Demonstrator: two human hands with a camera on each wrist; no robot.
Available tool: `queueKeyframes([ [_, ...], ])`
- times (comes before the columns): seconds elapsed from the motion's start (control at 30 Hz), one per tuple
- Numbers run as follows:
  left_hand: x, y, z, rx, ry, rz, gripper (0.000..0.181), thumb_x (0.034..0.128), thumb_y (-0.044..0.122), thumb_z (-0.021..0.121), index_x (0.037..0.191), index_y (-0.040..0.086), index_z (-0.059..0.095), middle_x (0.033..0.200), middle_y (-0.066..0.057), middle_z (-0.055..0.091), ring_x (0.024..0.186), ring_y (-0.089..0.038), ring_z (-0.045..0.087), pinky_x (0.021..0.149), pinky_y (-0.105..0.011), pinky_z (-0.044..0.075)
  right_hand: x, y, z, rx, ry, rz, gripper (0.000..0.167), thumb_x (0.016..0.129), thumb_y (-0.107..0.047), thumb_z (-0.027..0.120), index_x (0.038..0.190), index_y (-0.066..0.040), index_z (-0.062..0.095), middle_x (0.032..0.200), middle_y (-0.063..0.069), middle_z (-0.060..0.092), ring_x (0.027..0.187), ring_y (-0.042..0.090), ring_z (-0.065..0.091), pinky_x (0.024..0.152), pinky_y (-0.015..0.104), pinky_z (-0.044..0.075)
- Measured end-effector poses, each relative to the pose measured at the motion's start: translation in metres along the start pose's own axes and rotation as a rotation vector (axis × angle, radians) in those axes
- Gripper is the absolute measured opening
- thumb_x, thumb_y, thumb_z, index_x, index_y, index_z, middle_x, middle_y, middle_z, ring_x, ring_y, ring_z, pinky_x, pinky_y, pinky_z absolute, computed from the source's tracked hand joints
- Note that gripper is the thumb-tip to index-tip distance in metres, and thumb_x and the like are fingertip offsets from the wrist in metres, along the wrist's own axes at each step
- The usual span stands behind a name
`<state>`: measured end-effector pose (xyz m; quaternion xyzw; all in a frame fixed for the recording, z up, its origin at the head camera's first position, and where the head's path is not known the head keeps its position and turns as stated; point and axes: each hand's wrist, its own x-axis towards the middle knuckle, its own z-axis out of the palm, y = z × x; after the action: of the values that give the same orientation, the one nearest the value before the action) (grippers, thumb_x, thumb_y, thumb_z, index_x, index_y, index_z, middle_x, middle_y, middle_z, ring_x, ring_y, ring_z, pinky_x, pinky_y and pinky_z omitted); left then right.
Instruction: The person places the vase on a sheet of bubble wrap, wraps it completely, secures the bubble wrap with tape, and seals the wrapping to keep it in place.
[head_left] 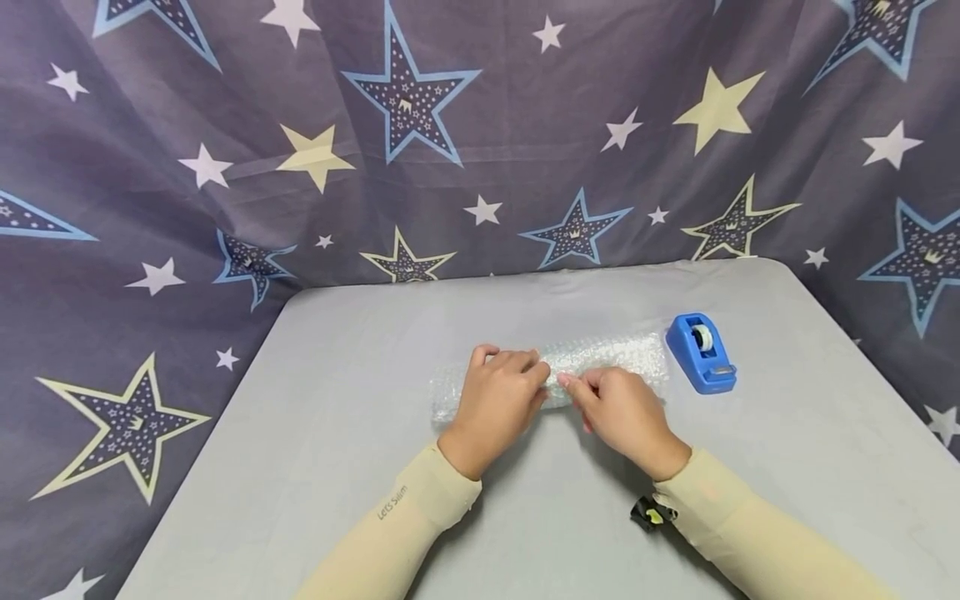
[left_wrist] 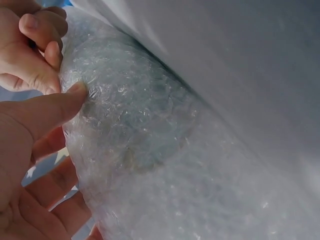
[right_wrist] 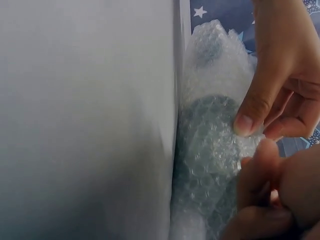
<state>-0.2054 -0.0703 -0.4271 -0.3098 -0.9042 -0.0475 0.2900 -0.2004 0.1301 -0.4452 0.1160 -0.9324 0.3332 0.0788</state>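
A long roll of clear bubble wrap (head_left: 630, 357) lies across the table, with something greenish showing dimly through its layers (right_wrist: 212, 145). My left hand (head_left: 501, 396) holds the middle of the roll; its thumb presses the near face (left_wrist: 60, 107) while its other fingers reach over the far side. Just right of it, my right hand (head_left: 622, 412) has its fingers curled and thumb tip against the wrap's edge (right_wrist: 267, 185), pinching there. What exactly lies between those fingertips is hidden. The wrapped thing's kind cannot be made out.
A blue tape dispenser (head_left: 701, 354) with a white roll of tape stands by the wrap's right end. The table (head_left: 315, 417) has a grey cover. Behind it hangs a dark curtain (head_left: 510, 117) with stars. A small black device (head_left: 652, 514) sits under the right cuff.
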Motion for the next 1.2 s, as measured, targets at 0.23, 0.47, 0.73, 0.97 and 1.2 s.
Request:
queueKeyframes([
  [0.23,-0.001,0.001,0.001,0.013,-0.011,-0.008,0.020,0.0821,0.025,0.087,0.094,0.021,0.072,0.118,0.000,0.075,0.104,-0.020,0.072,0.096,-0.048,0.045,-0.001,0.001,-0.002,-0.102,-0.035,-0.031,0.052,0.102,-0.054,0.056,0.057,-0.027,0.053,0.042,-0.018,0.048,0.042,0.009,0.048,0.043,0.032,0.035],
  [0.47,-0.001,0.001,0.002,0.005,0.008,-0.003,0.020,0.0814,0.025,0.087,0.092,0.021,0.071,0.119,0.000,0.076,0.105,-0.020,0.072,0.096,-0.047,0.045,-0.002,0.001,-0.006,-0.127,-0.071,-0.057,0.051,0.102,-0.052,0.057,0.058,-0.027,0.053,0.043,-0.017,0.047,0.044,0.010,0.048,0.045,0.033,0.036],
  [0.73,-0.001,-0.001,0.002,-0.002,0.012,0.000,0.019,0.0828,0.024,0.087,0.091,0.021,0.070,0.118,-0.001,0.076,0.105,-0.020,0.072,0.095,-0.048,0.046,-0.001,0.006,-0.009,-0.140,-0.132,-0.096,0.050,0.099,-0.049,0.063,0.057,-0.025,0.056,0.041,-0.017,0.045,0.045,0.008,0.047,0.048,0.031,0.037],
  [0.97,0.001,-0.001,0.002,-0.004,0.016,0.011,0.021,0.0812,0.025,0.087,0.090,0.021,0.068,0.116,0.000,0.076,0.105,-0.020,0.073,0.094,-0.045,0.046,-0.001,0.007,-0.013,-0.134,-0.171,-0.067,0.048,0.098,-0.050,0.064,0.059,-0.024,0.058,0.043,-0.015,0.048,0.045,0.010,0.049,0.047,0.032,0.037],
  [1.2,0.001,-0.002,0.002,-0.002,0.004,-0.007,0.019,0.0825,0.024,0.086,0.092,0.021,0.070,0.118,0.000,0.076,0.107,-0.018,0.072,0.095,-0.045,0.045,-0.001,0.013,-0.011,-0.235,-0.192,-0.057,0.049,0.090,-0.052,0.074,0.051,-0.027,0.057,0.040,-0.019,0.047,0.044,0.009,0.049,0.045,0.033,0.036],
])
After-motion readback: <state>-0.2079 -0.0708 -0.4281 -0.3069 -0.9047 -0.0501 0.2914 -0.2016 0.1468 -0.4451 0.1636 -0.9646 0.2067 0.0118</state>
